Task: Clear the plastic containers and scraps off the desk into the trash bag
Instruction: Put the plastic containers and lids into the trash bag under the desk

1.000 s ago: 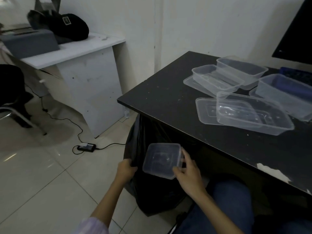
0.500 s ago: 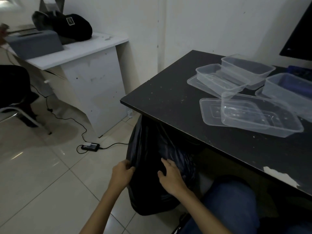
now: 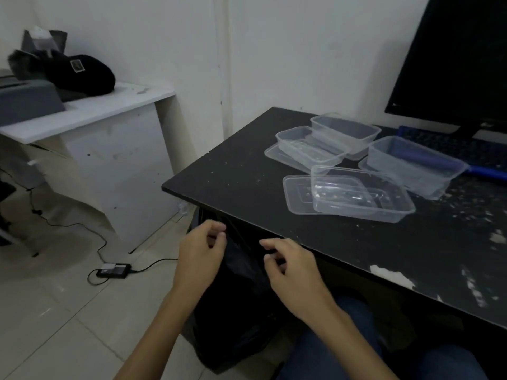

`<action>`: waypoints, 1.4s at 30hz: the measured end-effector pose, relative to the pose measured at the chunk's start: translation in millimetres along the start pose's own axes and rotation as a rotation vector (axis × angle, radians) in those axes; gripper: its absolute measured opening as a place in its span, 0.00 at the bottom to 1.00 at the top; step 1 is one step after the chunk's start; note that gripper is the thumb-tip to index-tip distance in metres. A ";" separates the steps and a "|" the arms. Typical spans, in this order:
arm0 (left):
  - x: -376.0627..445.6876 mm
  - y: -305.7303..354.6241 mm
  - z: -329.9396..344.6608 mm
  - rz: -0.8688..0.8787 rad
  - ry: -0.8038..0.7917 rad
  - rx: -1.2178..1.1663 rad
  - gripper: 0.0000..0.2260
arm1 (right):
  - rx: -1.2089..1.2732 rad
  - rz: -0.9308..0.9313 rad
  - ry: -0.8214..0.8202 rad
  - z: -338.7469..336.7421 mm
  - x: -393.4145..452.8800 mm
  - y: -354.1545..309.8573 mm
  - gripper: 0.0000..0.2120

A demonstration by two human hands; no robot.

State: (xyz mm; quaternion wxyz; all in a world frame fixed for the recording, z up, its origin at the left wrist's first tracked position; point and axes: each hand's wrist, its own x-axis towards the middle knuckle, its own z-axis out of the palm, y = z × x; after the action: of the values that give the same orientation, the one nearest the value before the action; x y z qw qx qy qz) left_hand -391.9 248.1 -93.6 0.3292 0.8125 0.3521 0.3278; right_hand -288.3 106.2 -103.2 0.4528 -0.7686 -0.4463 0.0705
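Several clear plastic containers stand on the black desk (image 3: 241, 171). The nearest container (image 3: 362, 196) rests partly on a flat lid (image 3: 297, 193). Behind it are a smaller container (image 3: 310, 145), another (image 3: 345, 130) and a larger one (image 3: 414, 163). White scraps (image 3: 472, 212) speckle the desk's right part. The black trash bag (image 3: 236, 305) hangs below the desk's front edge. My left hand (image 3: 201, 250) and my right hand (image 3: 290, 267) hover over the bag's mouth, fingers loosely curled, holding nothing that I can see.
A dark monitor (image 3: 452, 58) and a blue keyboard (image 3: 450, 149) stand behind the containers. To the left a white desk (image 3: 90, 108) carries a black bag (image 3: 82, 75). A power adapter (image 3: 113, 270) and cable lie on the tiled floor. My knees (image 3: 343, 352) are beside the bag.
The small container my right hand held a second ago has gone into the bag. My left hand has let go of the bag's rim, and both hands have risen toward the desk edge.
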 end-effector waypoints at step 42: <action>24.7 206.8 207.4 0.181 -0.507 -0.373 0.13 | -0.080 0.656 0.702 -259.9 -57.5 96.1 0.20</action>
State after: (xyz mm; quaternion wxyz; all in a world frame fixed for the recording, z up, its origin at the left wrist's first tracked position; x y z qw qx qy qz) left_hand -146.4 93.8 -45.7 0.5193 0.8218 0.1192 0.2019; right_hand -129.3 -119.9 -42.3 0.5001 -0.8631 -0.0027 -0.0712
